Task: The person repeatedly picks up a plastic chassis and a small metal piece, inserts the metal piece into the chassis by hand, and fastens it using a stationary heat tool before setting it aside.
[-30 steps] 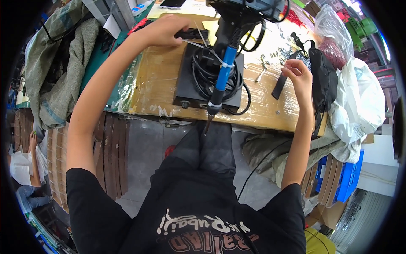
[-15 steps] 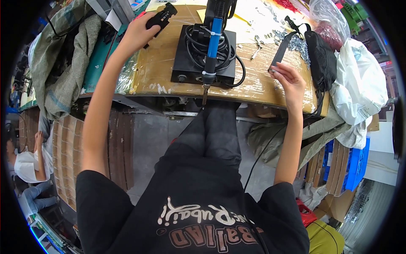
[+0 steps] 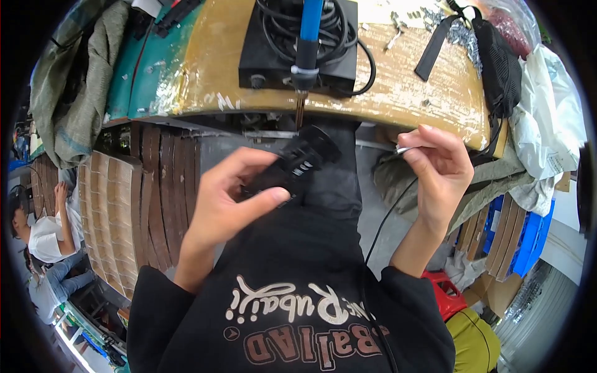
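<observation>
In front of my lap, my left hand (image 3: 214, 202) is closed around a black plastic housing (image 3: 305, 152) with a rounded end and small slots in its side. My right hand (image 3: 441, 171), off to the right and just below the table edge, pinches a small silvery metal piece (image 3: 401, 150) between thumb and fingertips. The two hands are well apart. Between and beyond them, a blue-and-black upright tool (image 3: 306, 53) points its thin metal bit down past the table edge. Behind that tool is a black box (image 3: 255, 65) with a knob and a coiled cable.
The wooden tabletop (image 3: 398, 81) carries loose small metal parts (image 3: 463, 40) at the right. A black pouch (image 3: 500, 71) with a strap lies beside white plastic bags (image 3: 535, 118). Brown trays (image 3: 109, 217) stand at the left, near a seated person (image 3: 53, 233).
My left hand has brought the black housing from the far left of the table back to above my lap. My right hand has drawn back off the tabletop, still pinching. The view has shifted downward.
</observation>
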`<move>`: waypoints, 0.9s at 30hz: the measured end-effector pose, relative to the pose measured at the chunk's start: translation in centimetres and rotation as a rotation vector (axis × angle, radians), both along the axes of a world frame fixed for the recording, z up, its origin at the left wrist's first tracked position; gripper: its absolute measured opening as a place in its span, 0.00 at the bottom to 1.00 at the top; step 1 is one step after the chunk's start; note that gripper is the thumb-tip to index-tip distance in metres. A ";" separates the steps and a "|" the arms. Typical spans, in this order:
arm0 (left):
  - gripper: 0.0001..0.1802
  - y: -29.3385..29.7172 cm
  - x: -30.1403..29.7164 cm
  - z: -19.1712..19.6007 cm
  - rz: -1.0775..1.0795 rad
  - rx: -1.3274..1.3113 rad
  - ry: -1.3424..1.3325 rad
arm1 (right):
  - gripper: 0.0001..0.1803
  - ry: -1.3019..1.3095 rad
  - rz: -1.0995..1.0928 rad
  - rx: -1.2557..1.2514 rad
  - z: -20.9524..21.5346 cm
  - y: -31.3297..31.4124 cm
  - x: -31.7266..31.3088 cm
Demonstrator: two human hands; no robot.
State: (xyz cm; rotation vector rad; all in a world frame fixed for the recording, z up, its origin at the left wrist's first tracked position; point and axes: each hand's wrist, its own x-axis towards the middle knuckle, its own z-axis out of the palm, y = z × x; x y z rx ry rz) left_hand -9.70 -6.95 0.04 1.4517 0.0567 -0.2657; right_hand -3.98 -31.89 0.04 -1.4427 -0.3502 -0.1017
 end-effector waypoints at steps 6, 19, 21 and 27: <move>0.15 -1.9 -0.2 -0.9 -0.116 0.183 -0.130 | 0.20 0.012 0.107 -0.097 -0.1 2.3 -0.9; 0.14 -2.3 -0.3 -1.0 -0.115 0.414 -0.306 | 0.19 0.021 -0.005 -0.283 -0.7 3.4 -1.6; 0.16 -2.5 -0.4 -1.2 -0.076 0.434 -0.364 | 0.21 -0.009 0.061 -0.348 -0.7 3.3 -1.6; 0.14 -2.5 -0.1 -1.1 -0.103 0.480 -0.380 | 0.21 -0.041 0.013 -0.374 -1.0 3.6 -1.8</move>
